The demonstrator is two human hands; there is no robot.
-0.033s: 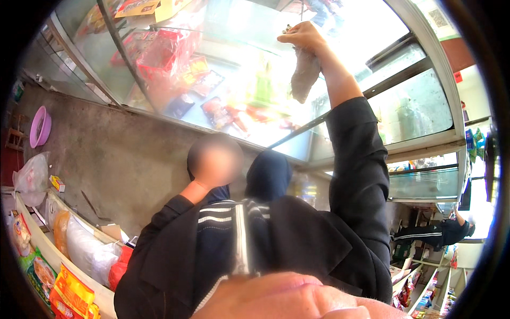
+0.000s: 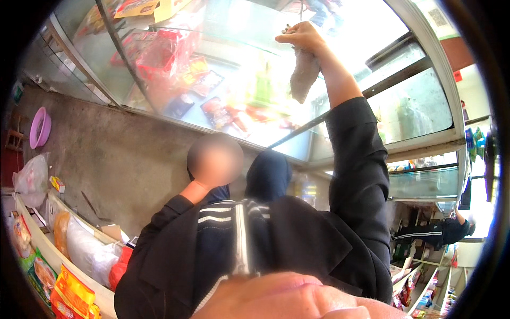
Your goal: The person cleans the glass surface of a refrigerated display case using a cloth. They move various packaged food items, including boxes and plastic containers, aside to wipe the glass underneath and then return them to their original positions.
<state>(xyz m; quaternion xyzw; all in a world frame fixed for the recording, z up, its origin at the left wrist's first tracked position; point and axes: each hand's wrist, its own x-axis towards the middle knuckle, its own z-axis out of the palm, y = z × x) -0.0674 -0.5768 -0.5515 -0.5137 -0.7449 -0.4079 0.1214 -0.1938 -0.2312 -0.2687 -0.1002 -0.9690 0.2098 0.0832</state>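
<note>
My right hand point(image 2: 304, 37) is stretched out over the glass display counter point(image 2: 234, 29), at the far side of the view. Its fingers are closed around a bunched grey-brown cloth point(image 2: 305, 74), which hangs below the hand above the glass. My left hand point(image 2: 214, 165) is held close to my body, in front of my dark trouser legs. A round blur covers it, so its fingers and anything in them cannot be made out.
Packaged goods and a red plastic bag point(image 2: 159, 56) show through the counter glass. On the concrete floor point(image 2: 117, 143) stands a pink basin point(image 2: 40, 127). Curved shelving point(image 2: 64, 252) with bags is at lower left. A reflected figure point(image 2: 441, 231) appears at right.
</note>
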